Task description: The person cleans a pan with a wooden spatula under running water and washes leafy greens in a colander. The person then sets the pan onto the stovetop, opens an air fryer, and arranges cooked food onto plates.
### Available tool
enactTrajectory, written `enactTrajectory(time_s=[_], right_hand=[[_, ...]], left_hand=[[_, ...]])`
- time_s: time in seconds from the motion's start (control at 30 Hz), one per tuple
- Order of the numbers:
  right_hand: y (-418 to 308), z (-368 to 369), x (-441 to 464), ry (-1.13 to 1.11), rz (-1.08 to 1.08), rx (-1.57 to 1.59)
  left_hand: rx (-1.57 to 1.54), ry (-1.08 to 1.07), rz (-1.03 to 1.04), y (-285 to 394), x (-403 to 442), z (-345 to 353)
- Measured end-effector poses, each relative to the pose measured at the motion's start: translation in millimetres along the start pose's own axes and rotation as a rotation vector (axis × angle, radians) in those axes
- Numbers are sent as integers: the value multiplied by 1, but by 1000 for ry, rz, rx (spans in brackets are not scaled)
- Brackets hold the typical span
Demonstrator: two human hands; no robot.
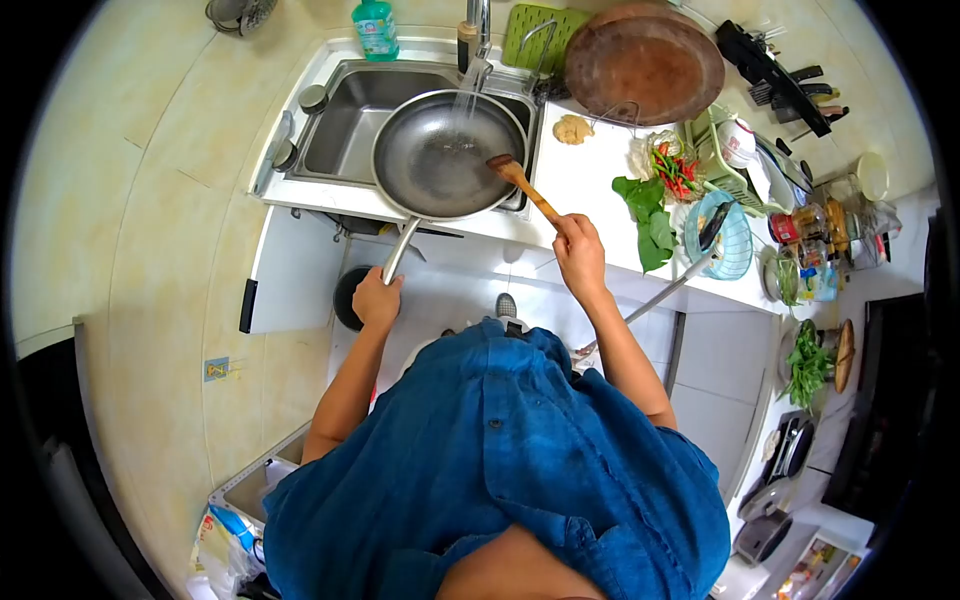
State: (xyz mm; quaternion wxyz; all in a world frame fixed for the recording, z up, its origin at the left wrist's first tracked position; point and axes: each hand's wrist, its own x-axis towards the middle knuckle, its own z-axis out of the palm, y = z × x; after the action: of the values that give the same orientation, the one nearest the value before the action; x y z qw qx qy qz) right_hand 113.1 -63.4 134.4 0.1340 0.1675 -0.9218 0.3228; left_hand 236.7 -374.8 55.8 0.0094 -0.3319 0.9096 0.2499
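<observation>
Wok (440, 170) over sink (318, 178)

Your L hand (378, 299) grips its handle (401, 249), fingers closed, past front edge of counter (580, 180); your R hand (580, 252) grips wooden tool (526, 186), head inside wok's R rim. Room: basin (350, 128) shows btw wok & sink's L edge.

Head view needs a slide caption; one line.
Left hand holds the pan under a running tap; right hand holds a wooden utensil over it.

The wok (450, 155) hides part of the sink (345, 115) from me. The left hand (377, 300) covers the end of its handle (402, 250); the right hand (580, 255), that of the wooden spatula (535, 197). The faucet (480, 38) and green bottle (375, 14) are cut off above, the label (379, 40) too small to read.
</observation>
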Motion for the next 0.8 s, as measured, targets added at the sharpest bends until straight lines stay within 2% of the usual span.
enactTrajectory(time_s=[0.2, 0.47, 0.7, 0.8], right_hand=[[11, 7, 32, -87, 9, -2], [26, 39, 76, -181, -109, -139], [32, 94, 110, -273, -98, -231], [27, 112, 122, -337, -116, -177]], left_hand=[[41, 23, -23, 5, 14, 16], [59, 88, 6, 13, 7, 22], [130, 127, -13, 30, -4, 19], [139, 150, -22, 32, -8, 22]])
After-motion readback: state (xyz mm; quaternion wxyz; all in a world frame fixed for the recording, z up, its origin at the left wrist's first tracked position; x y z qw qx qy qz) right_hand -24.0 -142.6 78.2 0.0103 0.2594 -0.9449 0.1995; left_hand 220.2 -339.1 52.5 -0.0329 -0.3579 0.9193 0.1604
